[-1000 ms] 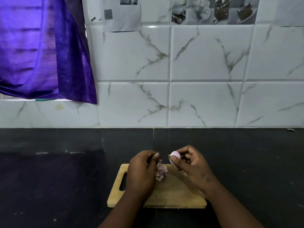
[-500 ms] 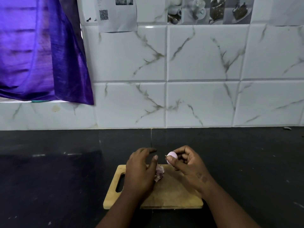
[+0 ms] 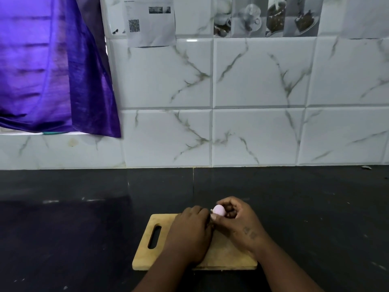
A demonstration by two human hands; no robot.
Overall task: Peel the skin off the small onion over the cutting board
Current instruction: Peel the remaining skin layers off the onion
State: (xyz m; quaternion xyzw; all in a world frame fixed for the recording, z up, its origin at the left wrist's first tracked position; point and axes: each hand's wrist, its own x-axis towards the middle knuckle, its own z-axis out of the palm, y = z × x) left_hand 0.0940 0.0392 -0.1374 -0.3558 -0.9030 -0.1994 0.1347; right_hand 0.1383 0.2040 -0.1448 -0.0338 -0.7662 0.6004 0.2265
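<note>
A small pale pink onion (image 3: 219, 209) sits between the fingers and thumb of my right hand (image 3: 237, 222), held just above the far edge of the wooden cutting board (image 3: 145, 249). My left hand (image 3: 189, 232) lies palm down over the board, its fingertips touching the onion's left end. The loose peeled skin that lay on the board is hidden under my left hand. Whether the left fingers pinch any skin cannot be seen.
The board has a handle slot (image 3: 154, 237) on its left and lies on a black countertop (image 3: 63, 228). A white marble-tiled wall (image 3: 252, 133) rises behind. A purple cloth (image 3: 52, 70) hangs at upper left.
My left hand has slid right and forward to the onion, covering the loose skin on the board. My right hand keeps hold of the onion in nearly the same place.
</note>
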